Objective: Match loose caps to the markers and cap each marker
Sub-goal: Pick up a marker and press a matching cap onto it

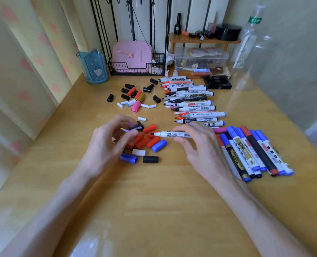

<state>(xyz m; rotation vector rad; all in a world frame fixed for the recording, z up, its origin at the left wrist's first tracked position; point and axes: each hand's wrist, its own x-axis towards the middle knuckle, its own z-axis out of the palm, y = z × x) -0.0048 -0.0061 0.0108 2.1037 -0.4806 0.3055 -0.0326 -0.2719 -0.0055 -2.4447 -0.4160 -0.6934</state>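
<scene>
My right hand (pixel 196 143) grips an uncapped white whiteboard marker (pixel 172 134) by its barrel, its dark tip pointing left. My left hand (pixel 109 138) pinches a black cap (pixel 138 127) just left of that tip. Under and between both hands lies a pile of loose caps (pixel 146 140), mostly red, with blue, white and black ones. More loose caps (pixel 135 97) lie farther back. A row of uncapped markers (pixel 189 101) lies at the back right. Capped markers (pixel 254 153) lie side by side at the right.
A blue cup (pixel 93 66) stands at the back left beside a black wire basket (pixel 135 68) with a pink case. A small wooden shelf (pixel 204 40), a clear box (pixel 200 58) and a clear plastic bottle (pixel 246 49) stand at the back right. A curtain hangs on the left.
</scene>
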